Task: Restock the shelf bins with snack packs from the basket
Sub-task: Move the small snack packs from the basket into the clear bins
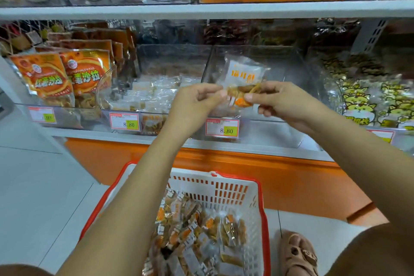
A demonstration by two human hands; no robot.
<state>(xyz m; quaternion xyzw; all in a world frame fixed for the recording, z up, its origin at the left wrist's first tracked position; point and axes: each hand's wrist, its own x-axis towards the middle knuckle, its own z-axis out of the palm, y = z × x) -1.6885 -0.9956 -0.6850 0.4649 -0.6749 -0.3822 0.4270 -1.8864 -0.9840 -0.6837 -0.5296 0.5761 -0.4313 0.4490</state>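
Down by the knees sits the basket point(257, 182), with many snack packs point(197, 231) left in it. Above it, both hands hold one pack point(243, 78) between them. The left hand point(192, 101) pinches its lower left edge with fingers point(215, 92) nearly closed. The right hand point(275, 101) clamps the lower right corner, thumb on the front.

The pack rises from the fingertips, long axis upright. The clear bin point(291, 60) opens just beyond the fingertips, straight ahead, both hands about equally near. Glare on the plastic makes it hard to say how full that bin is.
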